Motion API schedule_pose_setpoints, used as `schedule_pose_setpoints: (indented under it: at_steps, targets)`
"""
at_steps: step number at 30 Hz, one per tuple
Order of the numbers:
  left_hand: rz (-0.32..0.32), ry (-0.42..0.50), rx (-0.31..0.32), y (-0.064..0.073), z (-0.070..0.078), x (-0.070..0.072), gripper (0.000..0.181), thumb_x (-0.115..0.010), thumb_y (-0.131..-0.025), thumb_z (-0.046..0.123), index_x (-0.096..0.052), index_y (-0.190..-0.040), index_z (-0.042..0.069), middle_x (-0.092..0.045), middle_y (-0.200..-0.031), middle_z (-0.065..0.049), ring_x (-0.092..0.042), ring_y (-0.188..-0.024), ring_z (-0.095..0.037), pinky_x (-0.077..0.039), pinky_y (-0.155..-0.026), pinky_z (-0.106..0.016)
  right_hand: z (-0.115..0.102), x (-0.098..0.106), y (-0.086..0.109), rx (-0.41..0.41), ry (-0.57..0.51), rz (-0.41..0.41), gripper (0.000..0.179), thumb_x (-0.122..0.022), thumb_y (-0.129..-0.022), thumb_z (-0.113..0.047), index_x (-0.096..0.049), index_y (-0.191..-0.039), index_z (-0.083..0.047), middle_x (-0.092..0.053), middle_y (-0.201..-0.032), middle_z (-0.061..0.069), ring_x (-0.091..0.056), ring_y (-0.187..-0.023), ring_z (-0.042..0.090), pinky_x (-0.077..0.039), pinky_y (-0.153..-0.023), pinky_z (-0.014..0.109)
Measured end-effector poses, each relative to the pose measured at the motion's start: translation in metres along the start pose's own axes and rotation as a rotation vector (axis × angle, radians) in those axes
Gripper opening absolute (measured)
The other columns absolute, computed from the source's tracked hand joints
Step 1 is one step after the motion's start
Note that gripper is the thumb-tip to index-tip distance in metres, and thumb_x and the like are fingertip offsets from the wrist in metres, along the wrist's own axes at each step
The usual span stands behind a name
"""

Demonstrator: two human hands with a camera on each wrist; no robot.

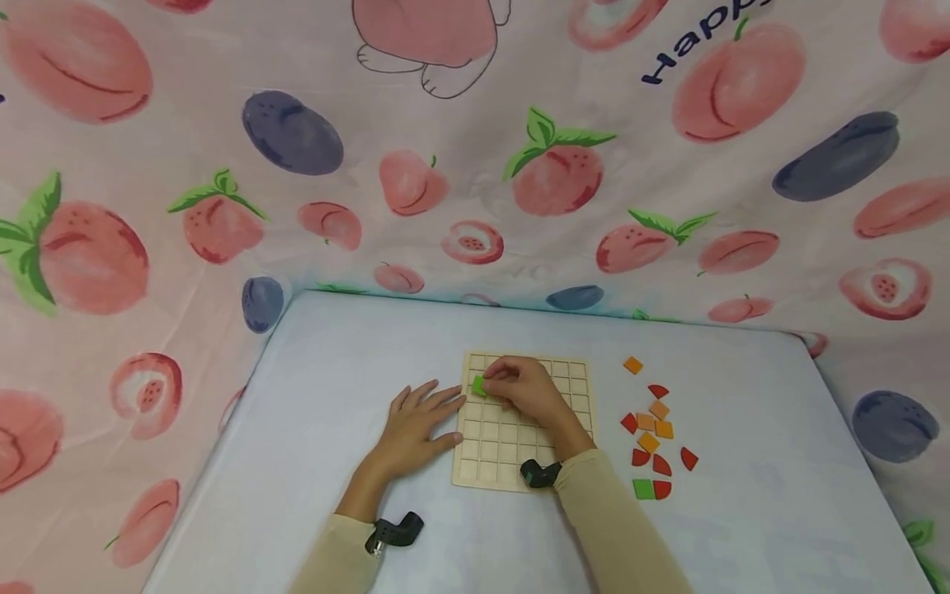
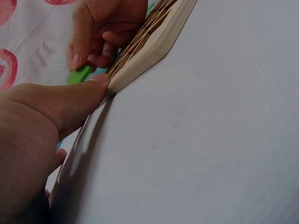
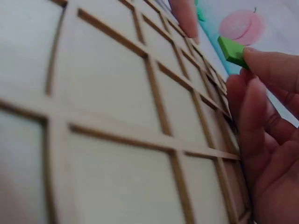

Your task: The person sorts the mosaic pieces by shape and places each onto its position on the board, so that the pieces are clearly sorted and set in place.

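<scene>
Green tile (image 1: 479, 385): where, exactly?

Over the upper left part of the gridded wooden board (image 1: 487, 471), near the left edge. Tilted in the right wrist view, and seen partly from the side. Touching the board or just above? Cannot tell.

Held by what?

By the right hand (image 1: 525, 389), pinched at the fingertips with the thumb, and closed down to the tile's own thickness. Reaching in across the board from the lower right.

And the left hand (image 1: 417, 431)?

Spread wide, back upward, just beside the board, with nothing gripped. Resting by the thumb on the board's rim in the left wrist view, and reaching that same left side with a fingertip in the head view.

Anything to the right of the board?

Yes: five orange squares (image 1: 664, 429), four grouped closely and one well apart toward the back. Also six red quarter-rounds (image 1: 688, 458), scattered around and in front of the group. Nearest the front, a second green square (image 1: 643, 489), side by side with a red piece.

All lying on what?

On a pale cloth (image 1: 297, 412), in front of a fruit-printed backdrop (image 1: 475, 186).
</scene>
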State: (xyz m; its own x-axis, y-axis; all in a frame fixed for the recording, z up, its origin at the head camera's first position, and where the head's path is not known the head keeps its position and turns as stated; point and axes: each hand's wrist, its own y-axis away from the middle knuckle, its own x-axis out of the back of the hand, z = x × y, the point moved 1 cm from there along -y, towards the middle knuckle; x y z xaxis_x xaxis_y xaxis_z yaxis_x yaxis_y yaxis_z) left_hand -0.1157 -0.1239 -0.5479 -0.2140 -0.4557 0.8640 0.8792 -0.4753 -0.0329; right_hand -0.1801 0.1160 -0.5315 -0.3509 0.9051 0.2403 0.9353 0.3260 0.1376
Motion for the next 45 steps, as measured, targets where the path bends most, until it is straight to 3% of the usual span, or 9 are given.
schedule_pose_setpoints:
  at_steps: [12, 21, 26, 45]
  targets:
    - [-0.008, 0.019, 0.037, 0.0047, -0.0044, 0.0008, 0.062, -0.063, -0.097, 0.049, -0.049, -0.153, 0.026, -0.041, -0.163, 0.009, -0.022, -0.157, -0.03, -0.007, -0.123, -0.062, 0.0029, -0.0087, -0.0101, -0.056, 0.031, -0.015, 0.016, -0.08, -0.088, -0.022, -0.075, -0.101, -0.013, -0.072, -0.091, 0.005, -0.062, -0.067, 0.017, -0.054, -0.061, 0.03]
    - [0.003, 0.011, 0.008, 0.0031, -0.0045, -0.0008, 0.062, -0.062, -0.097, 0.05, -0.049, -0.153, 0.026, -0.042, -0.162, 0.008, -0.024, -0.156, -0.03, -0.009, -0.122, -0.063, -0.0004, -0.0068, -0.008, -0.081, 0.065, -0.007, 0.014, -0.08, -0.088, -0.021, -0.076, -0.1, -0.015, -0.073, -0.09, 0.003, -0.062, -0.067, 0.017, -0.054, -0.062, 0.031]
    - [-0.01, 0.009, -0.003, 0.0006, -0.0032, -0.0019, 0.063, -0.061, -0.098, 0.051, -0.047, -0.154, 0.027, -0.041, -0.163, 0.007, -0.023, -0.156, -0.03, -0.009, -0.122, -0.063, 0.0013, -0.0061, -0.0078, -0.063, 0.118, 0.011, 0.012, -0.081, -0.087, -0.022, -0.077, -0.098, -0.016, -0.073, -0.087, 0.002, -0.061, -0.064, 0.016, -0.052, -0.06, 0.03]
    - [-0.003, 0.005, 0.001, 0.0003, -0.0016, -0.0016, 0.062, -0.061, -0.097, 0.05, -0.048, -0.154, 0.028, -0.041, -0.162, 0.008, -0.023, -0.156, -0.029, -0.009, -0.122, -0.063, -0.0033, -0.0108, -0.0074, 0.008, 0.282, 0.031, 0.006, -0.08, -0.087, -0.022, -0.079, -0.092, -0.019, -0.072, -0.082, -0.006, -0.062, -0.074, 0.015, -0.049, -0.071, 0.033]
